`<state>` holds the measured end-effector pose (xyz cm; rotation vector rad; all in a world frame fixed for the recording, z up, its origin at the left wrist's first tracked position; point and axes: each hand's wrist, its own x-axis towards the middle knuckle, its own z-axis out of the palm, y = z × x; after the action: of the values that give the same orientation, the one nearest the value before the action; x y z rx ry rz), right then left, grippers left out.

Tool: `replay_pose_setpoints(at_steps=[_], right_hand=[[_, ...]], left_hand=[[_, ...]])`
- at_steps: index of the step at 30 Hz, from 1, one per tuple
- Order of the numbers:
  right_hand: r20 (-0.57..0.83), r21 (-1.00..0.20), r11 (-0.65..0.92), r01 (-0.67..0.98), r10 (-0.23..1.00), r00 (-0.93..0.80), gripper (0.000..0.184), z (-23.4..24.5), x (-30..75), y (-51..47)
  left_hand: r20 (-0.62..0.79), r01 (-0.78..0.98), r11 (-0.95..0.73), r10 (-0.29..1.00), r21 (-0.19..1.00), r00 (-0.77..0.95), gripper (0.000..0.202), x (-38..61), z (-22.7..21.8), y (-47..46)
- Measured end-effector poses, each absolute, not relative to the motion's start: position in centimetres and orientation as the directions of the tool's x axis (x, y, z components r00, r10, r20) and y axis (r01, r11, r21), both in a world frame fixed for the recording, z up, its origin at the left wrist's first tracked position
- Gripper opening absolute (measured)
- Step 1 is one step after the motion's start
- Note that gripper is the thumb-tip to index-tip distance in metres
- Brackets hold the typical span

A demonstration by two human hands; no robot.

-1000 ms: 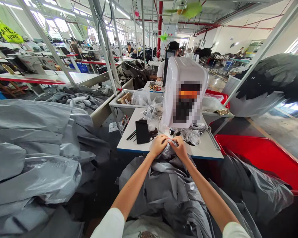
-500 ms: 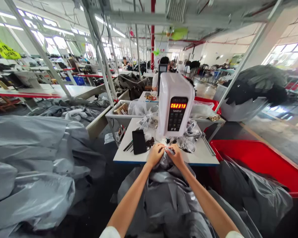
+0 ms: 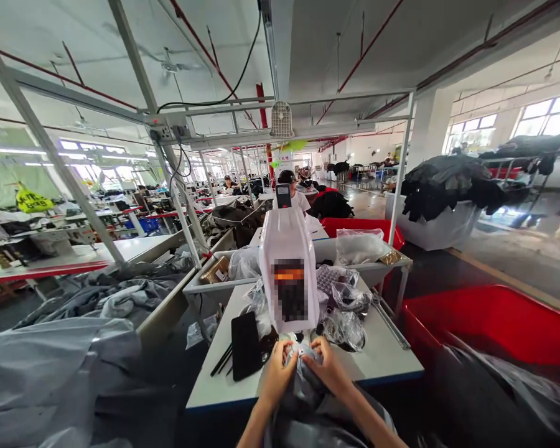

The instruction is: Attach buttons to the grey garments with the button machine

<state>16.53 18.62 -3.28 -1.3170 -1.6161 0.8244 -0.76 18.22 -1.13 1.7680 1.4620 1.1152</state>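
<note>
Glossy grey garment [image 3: 301, 389] bunched between left hand [image 3: 277, 376] and right hand [image 3: 329, 368]

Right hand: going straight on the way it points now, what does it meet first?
The right hand would probably meet the gathered grey fabric first, already touching it; the left hand lies just beyond, though depth is unclear.

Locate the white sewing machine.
The white sewing machine stands on the white worktable just beyond the left hand and right hand in the head view, between a flat black case and clear plastic bags.
</note>
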Motion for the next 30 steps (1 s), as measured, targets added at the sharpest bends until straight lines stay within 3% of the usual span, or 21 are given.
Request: replay_pose_setpoints(at_steps=[8, 14, 19, 22, 26, 30], right_hand=[[0.107, -0.943, 0.196, 0.269, 0.944, -0.312, 0.037, -2.1, 18.5, 19.9], [0.161, -0.953, 0.216, 0.213, 0.955, -0.247, 0.032, -1.3, 18.0, 20.2], [0.236, -0.941, 0.257, 0.222, 0.965, -0.116, 0.035, -0.5, 17.0, 19.7], [0.235, -0.951, 0.241, 0.193, 0.97, -0.053, 0.038, -0.5, 16.9, 18.6], [0.167, -0.959, 0.191, 0.208, 0.978, -0.128, 0.039, 0.0, 18.0, 15.4], [0.098, -0.955, 0.153, 0.253, 0.971, -0.217, 0.031, 1.9, 20.1, 11.6]], left_hand=[[-0.02, 0.565, -0.1, 0.979, 0.819, 0.201, 0.044, -3.1, -0.1, 18.3], [-0.111, 0.252, 0.066, 0.98, 0.965, 0.165, 0.056, -3.1, 0.7, 17.8], [-0.138, 0.024, 0.136, 0.969, 0.99, 0.207, 0.058, -2.2, 2.0, 16.9], [-0.141, 0.053, 0.132, 0.959, 0.99, 0.247, 0.058, -2.0, 2.2, 15.7], [-0.15, 0.13, 0.11, 0.924, 0.985, 0.352, 0.056, -1.8, 1.7, 13.4], [-0.05, 0.241, -0.011, 0.968, 0.97, 0.247, 0.048, -1.0, 2.7, 11.0]])
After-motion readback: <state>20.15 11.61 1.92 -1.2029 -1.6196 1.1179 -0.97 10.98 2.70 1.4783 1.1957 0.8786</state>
